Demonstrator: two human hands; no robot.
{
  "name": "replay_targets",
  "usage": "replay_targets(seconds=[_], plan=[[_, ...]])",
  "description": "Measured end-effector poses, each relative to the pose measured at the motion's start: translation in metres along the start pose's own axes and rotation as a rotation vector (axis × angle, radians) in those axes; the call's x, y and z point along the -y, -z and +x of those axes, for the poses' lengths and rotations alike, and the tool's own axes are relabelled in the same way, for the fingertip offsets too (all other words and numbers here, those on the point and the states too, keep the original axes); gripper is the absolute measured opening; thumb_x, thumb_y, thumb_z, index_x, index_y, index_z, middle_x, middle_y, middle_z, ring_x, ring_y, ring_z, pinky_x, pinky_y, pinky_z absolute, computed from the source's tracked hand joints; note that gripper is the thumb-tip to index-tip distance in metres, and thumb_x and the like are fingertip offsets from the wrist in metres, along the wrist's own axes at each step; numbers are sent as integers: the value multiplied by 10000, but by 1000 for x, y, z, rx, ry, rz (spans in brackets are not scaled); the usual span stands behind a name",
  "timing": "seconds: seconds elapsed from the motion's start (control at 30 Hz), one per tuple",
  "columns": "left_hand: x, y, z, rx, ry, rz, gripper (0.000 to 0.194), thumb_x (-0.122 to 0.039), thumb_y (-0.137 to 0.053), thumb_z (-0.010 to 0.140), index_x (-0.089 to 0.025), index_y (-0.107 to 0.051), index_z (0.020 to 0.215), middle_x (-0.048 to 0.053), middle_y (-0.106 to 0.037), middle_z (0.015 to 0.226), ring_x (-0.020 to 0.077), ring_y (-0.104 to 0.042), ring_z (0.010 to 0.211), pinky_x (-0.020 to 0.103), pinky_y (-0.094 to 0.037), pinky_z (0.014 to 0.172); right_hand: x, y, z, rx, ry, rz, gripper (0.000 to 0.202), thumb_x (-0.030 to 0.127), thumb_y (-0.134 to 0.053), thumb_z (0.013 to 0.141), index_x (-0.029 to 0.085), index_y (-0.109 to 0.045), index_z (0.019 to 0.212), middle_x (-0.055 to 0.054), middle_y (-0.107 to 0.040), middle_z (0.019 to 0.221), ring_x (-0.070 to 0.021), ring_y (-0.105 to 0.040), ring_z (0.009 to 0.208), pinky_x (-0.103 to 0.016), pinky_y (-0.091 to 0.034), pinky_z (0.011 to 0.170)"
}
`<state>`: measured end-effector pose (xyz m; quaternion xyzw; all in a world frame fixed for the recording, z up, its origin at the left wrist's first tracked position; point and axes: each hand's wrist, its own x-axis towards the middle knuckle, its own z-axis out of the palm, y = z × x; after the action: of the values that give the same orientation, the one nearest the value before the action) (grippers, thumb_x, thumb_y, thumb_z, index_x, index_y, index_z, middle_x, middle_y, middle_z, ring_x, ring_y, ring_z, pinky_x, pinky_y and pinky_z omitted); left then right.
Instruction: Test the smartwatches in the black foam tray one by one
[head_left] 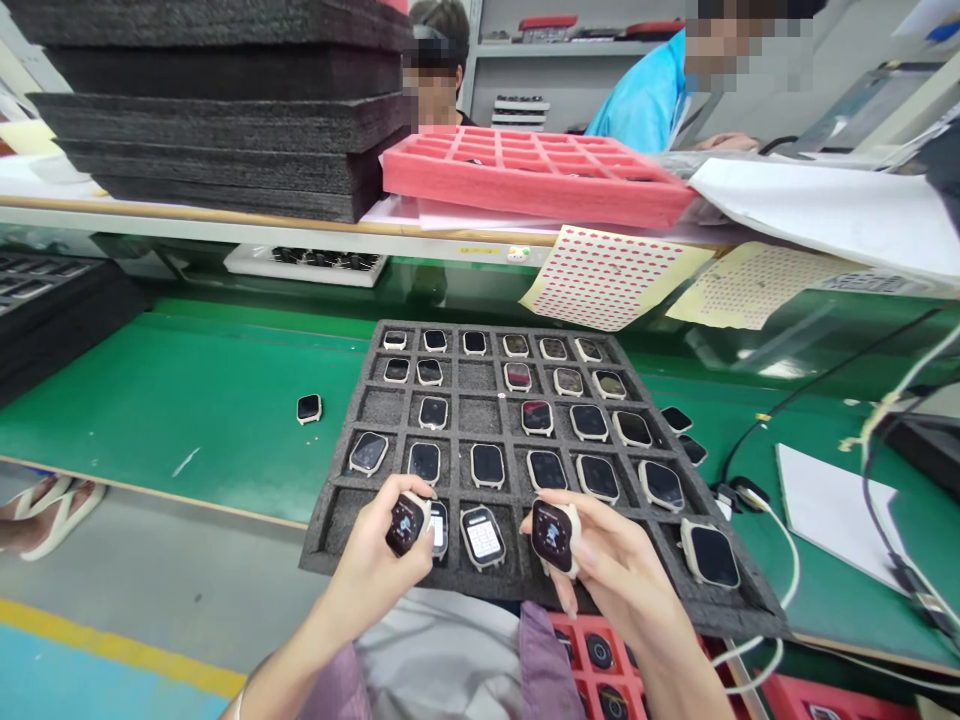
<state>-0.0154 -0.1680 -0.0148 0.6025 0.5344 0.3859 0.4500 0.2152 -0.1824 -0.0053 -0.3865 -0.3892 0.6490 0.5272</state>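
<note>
Between the thumb and fingers of my left hand [379, 545] is a smartwatch case [406, 524], strapless, its dark screen lit with a small picture. My right hand [611, 550] grips a second smartwatch case [553, 534] showing a similar lit screen. Both are held above the front row of a dark grey foam tray [341, 520]. Several more watch cases lie in its compartments, most with black screens. Near my hands, a watch case [483, 536] in the front row shows a white screen. Another white-screened watch [439, 530] is partly hidden behind my left hand.
A lone watch case [308, 407] lies on the green table [225, 390] to the left. Black foam trays [225, 110] are stacked on the shelf beside a pink foam tray [525, 185]. Cables [787, 560] and white paper [832, 510] lie at the right. Two people are behind the shelf.
</note>
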Motion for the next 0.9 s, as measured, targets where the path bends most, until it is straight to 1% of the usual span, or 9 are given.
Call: replay_targets(seconds=[0.1,0.23,0.37,0.5,0.57,0.7,0.77,0.83,0.9], plan=[[-1,1,-1,-17,11,-2,296,-114,-516,766,-219,-496,1042,-36,-523,808,120,-504,702,210,-401,675,0,0,0,-9,1,-1,340,321,-731,779,193,-663,1086,-95,-677,869,-109,-543,451,-216,-448,382],[0,0,-1,-53,2,-14,271,-99,-522,751,-220,-500,993,-36,-528,825,117,-504,723,207,-404,698,0,0,0,-15,0,-9,335,320,-731,780,195,-665,1084,-95,-682,877,-108,-551,448,-218,-454,393],[1,1,-2,-33,67,-90,296,-155,-530,785,-230,-476,1066,-50,-501,764,111,-486,649,202,-401,619,1,-1,0,-15,13,-13,347,326,-730,779,201,-660,1096,-92,-683,880,-101,-546,434,-214,-447,390],[3,1,-3,-73,14,-61,262,-113,-547,747,-221,-507,983,-52,-504,759,103,-487,660,199,-405,644,2,-2,-1,-11,3,-16,337,326,-723,781,195,-661,1085,-95,-682,873,-106,-543,435,-216,-435,377],[3,0,-3,-71,24,-70,262,-113,-556,744,-218,-517,981,-45,-511,769,105,-500,673,200,-417,640,2,-2,-1,-9,-9,-20,334,324,-720,783,185,-662,1081,-101,-682,875,-105,-536,438,-215,-428,374],[1,-1,-2,-13,130,-271,416,-195,-571,789,-240,-448,1184,-50,-479,741,78,-442,519,186,-404,470,2,0,0,7,-25,-15,394,328,-695,802,178,-618,1158,-122,-683,917,-119,-548,463,-232,-445,400],[0,0,0,41,124,-426,518,-212,-590,783,-245,-394,1261,-41,-495,753,74,-432,493,187,-410,431,2,0,1,23,-37,-4,422,340,-659,825,171,-583,1205,-143,-680,956,-134,-558,478,-249,-450,412],[-1,1,2,131,92,-588,560,-223,-609,769,-234,-385,1282,-5,-535,802,112,-506,582,205,-453,451,3,-2,2,41,-47,7,412,360,-608,859,159,-567,1217,-162,-673,991,-144,-568,490,-261,-451,426],[-4,1,3,228,74,-718,550,-229,-603,770,-218,-401,1282,48,-568,897,177,-569,754,252,-511,534,1,-6,4,52,-55,7,391,372,-566,884,156,-564,1210,-169,-664,1022,-148,-577,504,-267,-453,440]])
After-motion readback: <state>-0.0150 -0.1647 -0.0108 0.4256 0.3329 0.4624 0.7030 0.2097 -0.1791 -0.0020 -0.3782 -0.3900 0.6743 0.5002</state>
